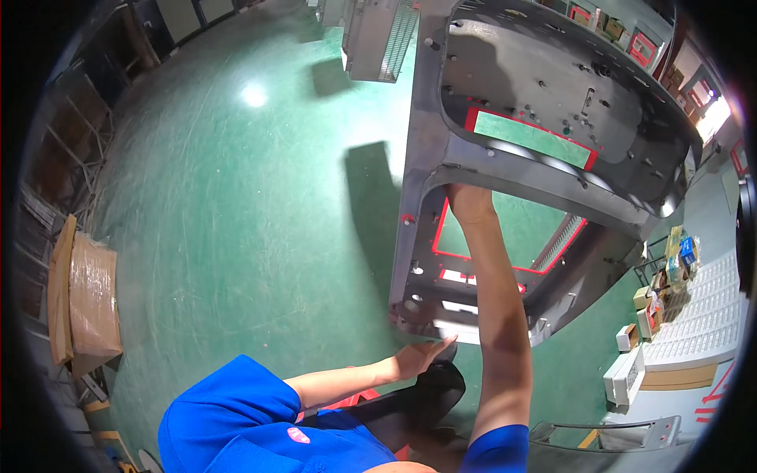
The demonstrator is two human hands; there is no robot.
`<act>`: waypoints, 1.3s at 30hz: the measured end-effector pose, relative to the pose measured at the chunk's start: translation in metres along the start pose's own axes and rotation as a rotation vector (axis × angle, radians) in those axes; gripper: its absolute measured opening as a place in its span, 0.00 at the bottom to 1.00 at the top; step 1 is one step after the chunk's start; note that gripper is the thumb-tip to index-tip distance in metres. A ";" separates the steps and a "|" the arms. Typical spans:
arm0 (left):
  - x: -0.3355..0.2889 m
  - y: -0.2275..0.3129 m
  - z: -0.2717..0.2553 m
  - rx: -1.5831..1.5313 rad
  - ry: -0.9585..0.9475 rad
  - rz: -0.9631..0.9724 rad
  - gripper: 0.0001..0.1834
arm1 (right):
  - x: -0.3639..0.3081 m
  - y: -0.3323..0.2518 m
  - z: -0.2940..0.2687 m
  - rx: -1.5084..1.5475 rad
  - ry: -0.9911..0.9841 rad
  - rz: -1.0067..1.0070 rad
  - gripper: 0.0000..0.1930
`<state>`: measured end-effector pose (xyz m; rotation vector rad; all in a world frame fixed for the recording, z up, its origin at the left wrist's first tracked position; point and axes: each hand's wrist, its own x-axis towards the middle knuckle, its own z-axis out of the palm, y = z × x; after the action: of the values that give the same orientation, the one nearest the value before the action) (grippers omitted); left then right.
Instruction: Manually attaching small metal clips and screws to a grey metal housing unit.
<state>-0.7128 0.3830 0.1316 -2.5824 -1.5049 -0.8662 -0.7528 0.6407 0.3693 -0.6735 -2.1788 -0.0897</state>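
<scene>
A large dark grey metal cabinet shell [422, 158] with rounded openings stands in front of me, toward the right. Red edging [438, 229] borders its inner cut-outs, and small studs poke out of its panels. Through the lower opening reaches my right arm; my right hand [471, 202] is up under the crossbar [544, 173], its fingers hidden behind it. Near the shell's bottom edge is my left hand [414, 360], with fingers stretched toward that edge and nothing seen in them. Whether its fingertips touch the metal, I cannot tell.
A grey metal housing with a perforated side [382, 39] stands beyond the shell. Wrapped cardboard [95, 296] leans at the left by metal racks. On the right are small boxes [648, 319], a white slotted panel [694, 315] and a grey frame [631, 433]. The floor [236, 197] is green.
</scene>
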 end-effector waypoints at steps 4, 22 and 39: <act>-0.006 0.012 -0.019 0.077 -0.240 -0.069 0.39 | -0.001 0.002 -0.004 -0.065 0.002 0.008 0.14; -0.015 0.021 0.013 0.401 -0.154 -0.092 0.37 | -0.128 -0.028 -0.103 0.282 0.029 0.230 0.17; 0.011 0.006 0.033 0.032 -0.098 -0.602 0.35 | -0.601 -0.140 -0.306 0.475 0.072 1.374 0.04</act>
<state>-0.6893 0.3985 0.1105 -2.1880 -2.3569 -0.7349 -0.3006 0.1718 0.1453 -1.6380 -1.1867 1.0389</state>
